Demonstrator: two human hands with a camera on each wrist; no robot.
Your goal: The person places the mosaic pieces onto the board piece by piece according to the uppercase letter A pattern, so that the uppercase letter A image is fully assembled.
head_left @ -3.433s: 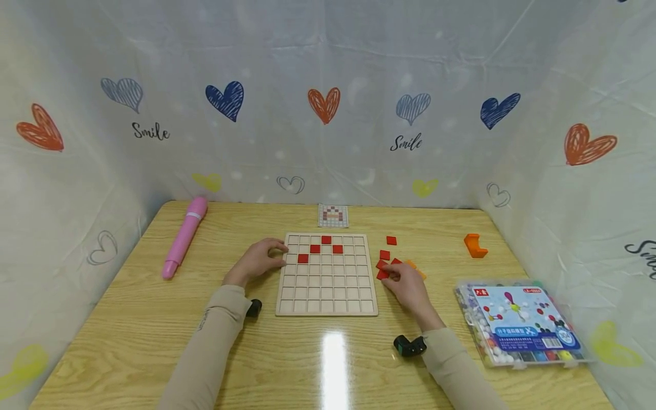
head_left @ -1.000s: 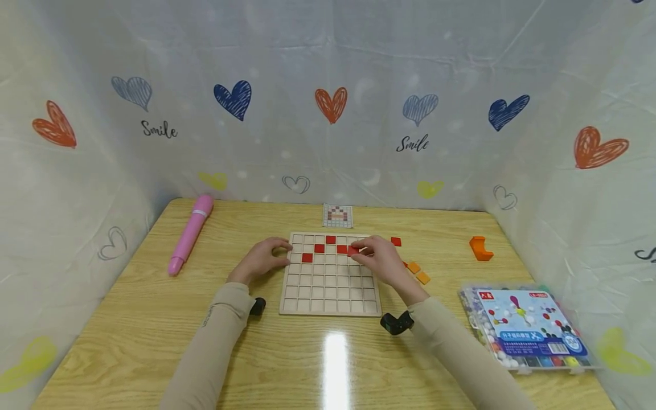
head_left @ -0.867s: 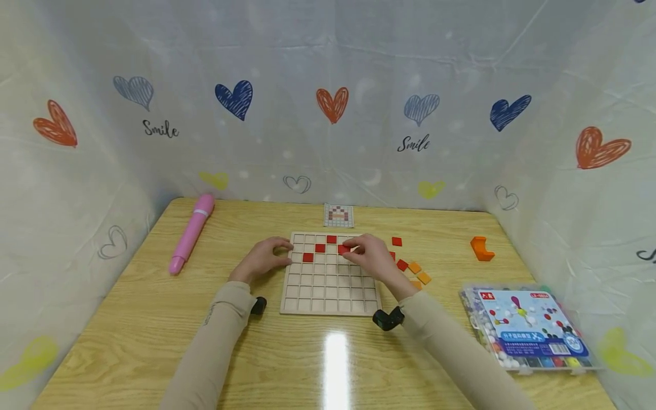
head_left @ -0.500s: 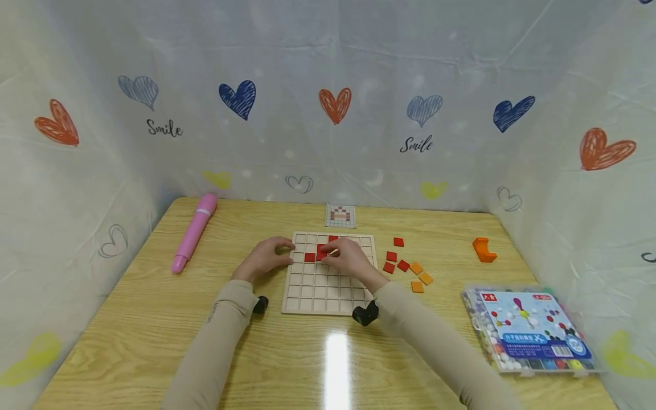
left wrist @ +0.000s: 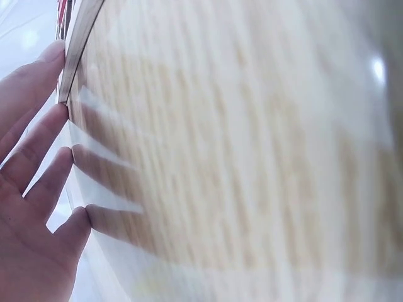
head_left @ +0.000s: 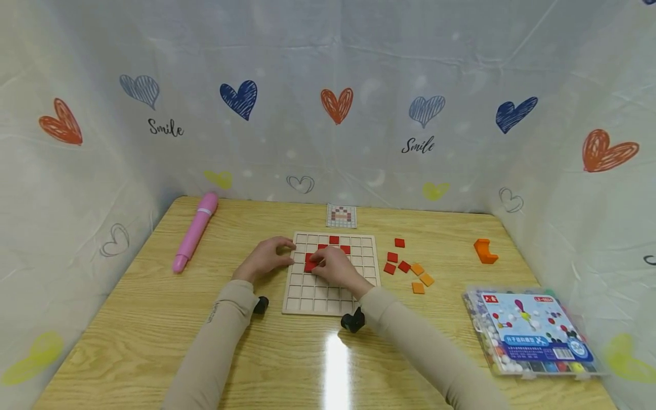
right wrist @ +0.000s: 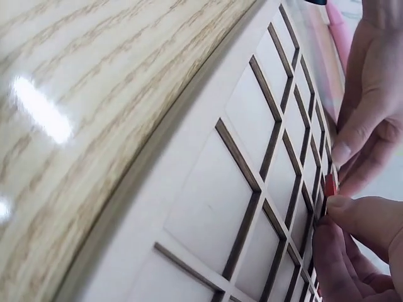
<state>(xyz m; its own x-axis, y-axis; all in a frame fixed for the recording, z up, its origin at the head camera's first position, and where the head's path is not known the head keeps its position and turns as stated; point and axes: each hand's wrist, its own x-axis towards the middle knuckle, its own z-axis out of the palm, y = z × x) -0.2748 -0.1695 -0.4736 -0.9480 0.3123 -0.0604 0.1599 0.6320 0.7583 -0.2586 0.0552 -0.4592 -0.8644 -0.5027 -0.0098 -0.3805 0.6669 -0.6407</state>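
My right hand (head_left: 335,267) pinches a red square tile (right wrist: 330,184) between thumb and forefinger, over the left part of a wooden grid board (head_left: 320,296). The held tile is just below another red tile (head_left: 309,257) lying in a cell. More red tiles stand in cells higher up, one at the top (head_left: 334,240) and one to the right (head_left: 345,249); a further one is partly hidden by my right hand. At the board's left edge my left hand (head_left: 263,259) rests with relaxed fingers, its thumb and fingertips at the side in the left wrist view.
Right of the board lie several loose red tiles (head_left: 392,257) and three orange tiles (head_left: 426,279). A patterned grid card (head_left: 341,216) lies behind it. Farther out are a pink stick (head_left: 195,233), an orange bracket-shaped piece (head_left: 484,251) and a clear box of coloured balls (head_left: 538,324).
My right hand has picked a red tile from the loose pile and carried it leftward across the board, lately down to the left cells. My left hand has stayed at the board's edge.
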